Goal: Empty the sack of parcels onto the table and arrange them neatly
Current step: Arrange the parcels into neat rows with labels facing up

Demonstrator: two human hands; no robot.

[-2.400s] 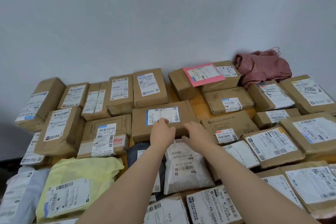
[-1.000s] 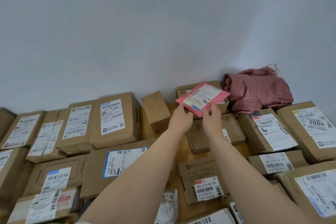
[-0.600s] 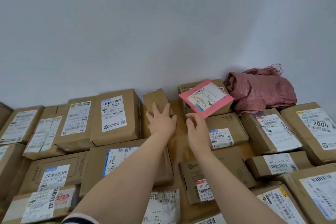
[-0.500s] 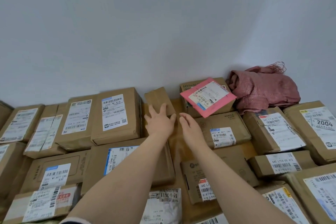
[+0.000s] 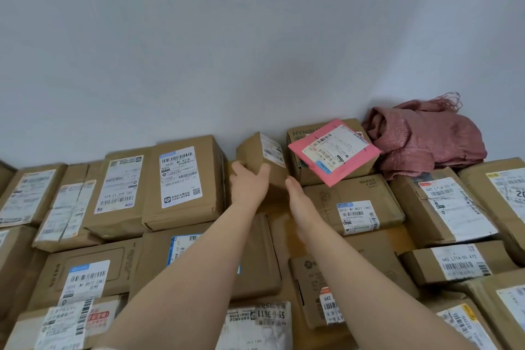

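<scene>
The left hand (image 5: 250,183) grips a small brown box (image 5: 262,162) by its near corner, fingers wrapped around it, and the box stands tilted at the wall. The right hand (image 5: 299,199) is open and flat, just beside the box. A pink envelope (image 5: 333,152) lies on another box, near the pink sack (image 5: 426,136).

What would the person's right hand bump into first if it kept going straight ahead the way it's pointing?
Most likely the small brown box, which the right hand already nearly touches; depth is hard to judge.
</scene>
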